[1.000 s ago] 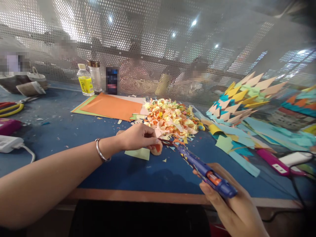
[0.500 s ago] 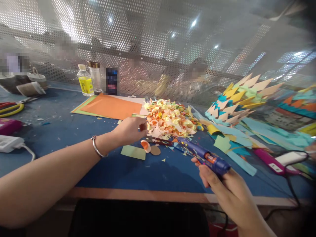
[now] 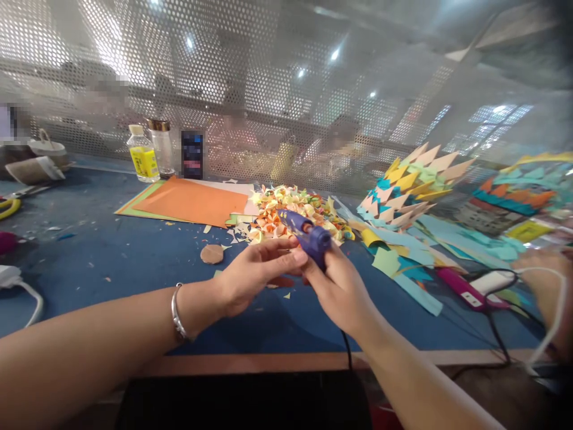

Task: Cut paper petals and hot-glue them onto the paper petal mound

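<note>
A dark blue hot glue gun (image 3: 319, 242) is in my right hand (image 3: 342, 286), its nozzle pointing away and left over the heap of paper curls. Close against it, my left hand (image 3: 264, 269) has its fingers curled in and thumb tip at the right fingers and the gun's grip. What the left fingers pinch, if anything, is hidden. Pale and orange paper curls (image 3: 268, 224) lie heaped just beyond both hands. A round brown disc (image 3: 212, 254) rests flat on the blue table, left of my left hand. Only a sliver of a pale green paper piece shows behind that hand.
Orange and green paper sheets (image 3: 188, 200) lie behind the disc. A yellow-labelled bottle (image 3: 144, 156), a glass bottle (image 3: 162, 149) and a phone (image 3: 192, 154) stand behind. Rightward are a spiky paper piece (image 3: 403, 191), paper strips (image 3: 416, 286), a magenta power strip (image 3: 461, 289) and another person's hand (image 3: 544, 269).
My right hand has brought the glue gun left and up. My left hand has come down and right to meet it. The brown disc now lies further left; the orange curl is out of sight.
</note>
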Demonstrator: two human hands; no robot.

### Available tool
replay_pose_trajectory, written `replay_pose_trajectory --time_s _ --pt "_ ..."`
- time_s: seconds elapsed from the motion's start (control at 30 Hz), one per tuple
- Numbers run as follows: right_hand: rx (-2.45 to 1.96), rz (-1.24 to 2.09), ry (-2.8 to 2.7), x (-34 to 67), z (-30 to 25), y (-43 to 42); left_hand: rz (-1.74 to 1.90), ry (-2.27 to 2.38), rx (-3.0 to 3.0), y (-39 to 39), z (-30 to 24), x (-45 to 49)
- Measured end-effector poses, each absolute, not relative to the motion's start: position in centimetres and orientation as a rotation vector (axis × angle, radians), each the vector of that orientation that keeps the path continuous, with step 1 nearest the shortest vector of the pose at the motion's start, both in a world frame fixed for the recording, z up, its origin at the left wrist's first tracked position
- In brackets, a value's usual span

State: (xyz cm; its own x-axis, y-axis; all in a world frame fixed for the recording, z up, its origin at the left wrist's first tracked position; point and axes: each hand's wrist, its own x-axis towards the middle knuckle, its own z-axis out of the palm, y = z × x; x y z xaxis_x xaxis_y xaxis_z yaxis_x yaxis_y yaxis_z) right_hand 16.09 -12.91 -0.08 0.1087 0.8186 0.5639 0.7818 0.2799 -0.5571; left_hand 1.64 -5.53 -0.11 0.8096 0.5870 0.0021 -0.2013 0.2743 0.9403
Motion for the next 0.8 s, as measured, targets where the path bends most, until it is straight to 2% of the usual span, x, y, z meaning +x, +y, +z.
replay_pose_trajectory --time_s 0.43,0.53,0.63,0.7,0.8 --pt "-1.699 0.181 -1.91 15.5 0.1 -12.9 0.604 0.422 1.063 -5.5 -0.8 1.9" --pt "-1.61 0.298 -1.966 16.9 1.5 -13.0 0.613 0.452 1.046 -5.3 -0.6 1.8" --pt "-1.7 0.375 -1.937 21.1 2.7 -12.0 0.619 0.5 1.016 -5.2 -0.5 1.7" --pt "-1.855 0.312 -1.86 25.5 2.9 -10.3 0.627 0.512 1.006 -5.3 -0.5 1.7" --pt "-2.307 -0.193 -1.666 32.7 2.5 -7.1 0.631 0.508 1.006 -5.3 -0.6 1.6"
